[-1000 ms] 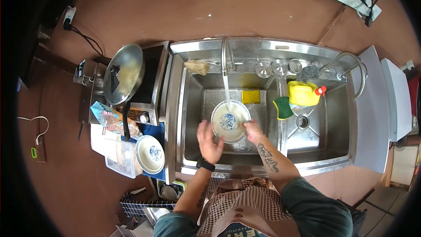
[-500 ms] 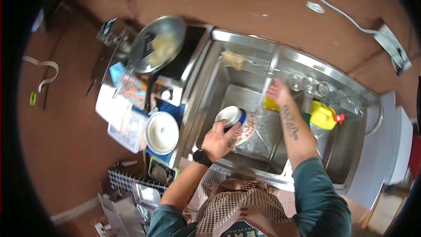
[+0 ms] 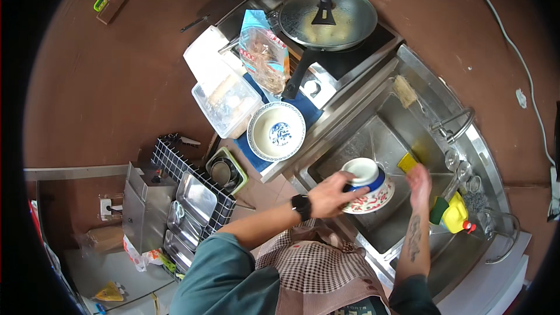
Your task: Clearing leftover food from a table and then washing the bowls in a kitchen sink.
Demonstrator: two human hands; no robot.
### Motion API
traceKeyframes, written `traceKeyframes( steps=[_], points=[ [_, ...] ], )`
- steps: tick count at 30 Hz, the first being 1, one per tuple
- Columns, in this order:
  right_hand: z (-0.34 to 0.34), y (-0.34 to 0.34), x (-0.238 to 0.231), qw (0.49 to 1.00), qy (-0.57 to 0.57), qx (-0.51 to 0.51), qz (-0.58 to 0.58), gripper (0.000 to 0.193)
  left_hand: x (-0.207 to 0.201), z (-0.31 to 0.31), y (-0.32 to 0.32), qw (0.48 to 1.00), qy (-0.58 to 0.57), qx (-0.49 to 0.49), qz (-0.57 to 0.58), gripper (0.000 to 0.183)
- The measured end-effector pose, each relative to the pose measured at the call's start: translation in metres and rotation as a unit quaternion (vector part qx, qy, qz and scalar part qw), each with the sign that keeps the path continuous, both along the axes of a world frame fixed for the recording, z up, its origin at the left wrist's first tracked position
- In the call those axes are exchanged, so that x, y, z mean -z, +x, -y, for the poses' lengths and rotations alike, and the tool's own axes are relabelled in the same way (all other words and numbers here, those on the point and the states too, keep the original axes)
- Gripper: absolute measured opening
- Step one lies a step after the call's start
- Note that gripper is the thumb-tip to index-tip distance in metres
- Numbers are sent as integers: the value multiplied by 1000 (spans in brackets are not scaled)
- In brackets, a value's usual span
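Note:
My left hand (image 3: 337,194) grips an upturned footed bowl (image 3: 373,193) with a white foot, a blue band and a red pattern. The bowl is held above the near part of the left sink basin (image 3: 350,150). To its right, my right hand (image 3: 419,182) has its fingers closed on the edge of a yellow sponge (image 3: 407,162). The fingertips are partly hidden. A yellow bottle with a red cap (image 3: 457,214) stands beyond my right wrist, beside a dark green thing (image 3: 438,210).
A lidded frying pan (image 3: 328,18) sits on the cooktop, its handle pointing toward a blue-and-white bowl (image 3: 276,131). Nearby are a plastic food bag (image 3: 263,52) and a clear container (image 3: 226,102). Upturned glasses (image 3: 464,171), a faucet (image 3: 452,131) and a tan scrubber (image 3: 405,91) line the sink's far side.
The view has swung left, bringing in more of the rack and cooktop. My right hand has drawn back from beyond the yellow sponge to its edge. My left hand still holds the bowl.

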State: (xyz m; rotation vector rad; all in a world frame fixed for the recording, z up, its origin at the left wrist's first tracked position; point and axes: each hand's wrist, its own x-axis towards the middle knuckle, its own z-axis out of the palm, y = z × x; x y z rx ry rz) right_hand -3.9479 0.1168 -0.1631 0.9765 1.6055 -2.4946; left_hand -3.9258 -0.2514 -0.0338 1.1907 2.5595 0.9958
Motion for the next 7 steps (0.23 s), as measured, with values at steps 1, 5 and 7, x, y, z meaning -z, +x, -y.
traceKeyframes(
  steps=[1, 5, 7],
  points=[
    [10, 23, 3, 999, 6, 2, 39, 27, -9, 18, 7, 996, 63, -66, 16, 89],
    [34, 99, 5, 995, 8, -78, 67, 36, -31, 75, 15, 852, 321, -374, 175, 98],
    [42, 123, 7, 988, 36, -95, 115, 30, -35, 125, -5, 766, 347, -445, 309, 94]
  ],
)
